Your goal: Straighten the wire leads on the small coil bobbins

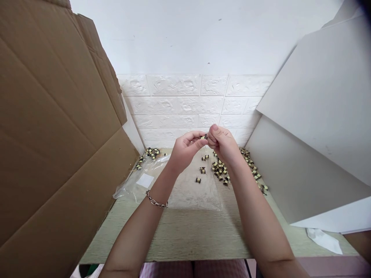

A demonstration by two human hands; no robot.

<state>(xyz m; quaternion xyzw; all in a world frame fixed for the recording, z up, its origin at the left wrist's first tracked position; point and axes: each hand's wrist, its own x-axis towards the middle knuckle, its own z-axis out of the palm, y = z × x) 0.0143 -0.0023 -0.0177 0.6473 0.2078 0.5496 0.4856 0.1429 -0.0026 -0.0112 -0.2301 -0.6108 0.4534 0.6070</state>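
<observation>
Both my hands are raised above the table, fingertips meeting. My left hand (185, 148) and my right hand (222, 143) pinch one small dark-and-yellow coil part (205, 136) between them. A chain bracelet (156, 201) circles my left wrist. Below the hands, several loose parts of the same kind (220, 170) lie scattered on a clear plastic sheet (188, 189). A second small heap (152, 151) sits at the far left on a clear bag.
A tall brown cardboard panel (58, 127) walls off the left side. White boards (315, 127) close the right. A white brick-pattern wall stands behind. The pale table (188, 235) stretches toward me; a white paper scrap (324, 239) lies at its right edge.
</observation>
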